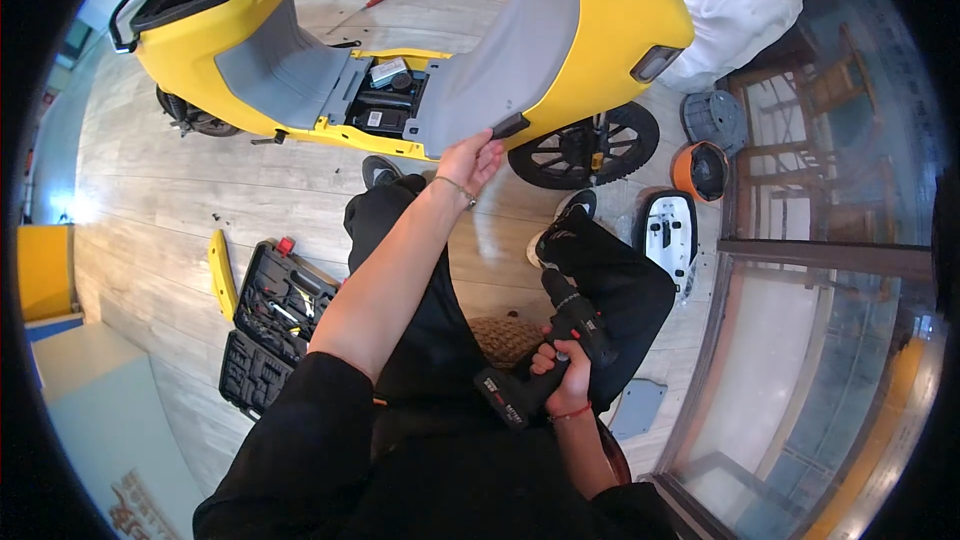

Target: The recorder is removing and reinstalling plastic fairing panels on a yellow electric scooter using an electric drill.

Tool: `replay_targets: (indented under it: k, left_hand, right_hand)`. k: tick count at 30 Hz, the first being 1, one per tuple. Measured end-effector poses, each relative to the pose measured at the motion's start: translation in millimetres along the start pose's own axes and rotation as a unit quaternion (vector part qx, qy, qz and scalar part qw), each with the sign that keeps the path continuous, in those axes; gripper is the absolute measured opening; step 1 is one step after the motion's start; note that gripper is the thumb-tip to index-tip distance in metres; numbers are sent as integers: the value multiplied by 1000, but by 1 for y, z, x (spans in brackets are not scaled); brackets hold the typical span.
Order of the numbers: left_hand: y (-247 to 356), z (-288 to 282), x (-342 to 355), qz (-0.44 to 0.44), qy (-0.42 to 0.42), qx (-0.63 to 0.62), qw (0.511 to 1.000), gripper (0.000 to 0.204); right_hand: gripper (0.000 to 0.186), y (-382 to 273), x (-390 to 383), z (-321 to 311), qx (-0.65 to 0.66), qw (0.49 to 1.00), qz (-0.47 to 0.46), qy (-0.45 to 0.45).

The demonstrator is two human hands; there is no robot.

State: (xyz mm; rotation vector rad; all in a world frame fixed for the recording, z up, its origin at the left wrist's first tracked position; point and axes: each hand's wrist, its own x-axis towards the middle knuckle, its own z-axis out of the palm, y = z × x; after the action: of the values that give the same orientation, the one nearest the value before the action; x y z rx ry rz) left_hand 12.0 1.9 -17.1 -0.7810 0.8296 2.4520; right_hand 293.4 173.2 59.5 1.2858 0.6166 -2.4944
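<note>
Cordless drill [588, 332], probably heavy and rigid, sits beside the right thigh [635, 305]; right hand [567, 377] encloses its handle, the proper hold. Left hand [472, 162], half-curled, meets stiff-looking dark trim [512, 127] on the scooter [610, 20]; grip indeterminable.

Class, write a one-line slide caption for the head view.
Left hand at the lower edge of a yellow and grey scooter, right hand gripping a black cordless drill.

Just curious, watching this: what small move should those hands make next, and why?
Perhaps bring the right hand and its black drill up toward the yellow scooter. The left hand's fingertips are at the dark piece on its lower side, while the drill is held back near the lap.
</note>
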Motion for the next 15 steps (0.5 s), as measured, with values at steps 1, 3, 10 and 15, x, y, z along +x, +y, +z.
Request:
replay_targets:
  k: [1,3,10,15]
  left_hand:
    - [-1,-1,2,-1,-14,-14,1000,13]
    - [-3,-3,3,-2,-28,-28,999,13]
    - [-4,-3,-2,-8,-13,-21,1000,13]
    - [-5,4,-12,-16,8,80,997,26]
  right_hand:
    - [24,-1,-1,-1,-3,1000,4,7]
    - [22,-1,-2,-2,13,1000,0,10]
    - [20,-2,-1,-4,26,1000,6,-1]
    - [20,-3,1,-5,20,1000,6,5]
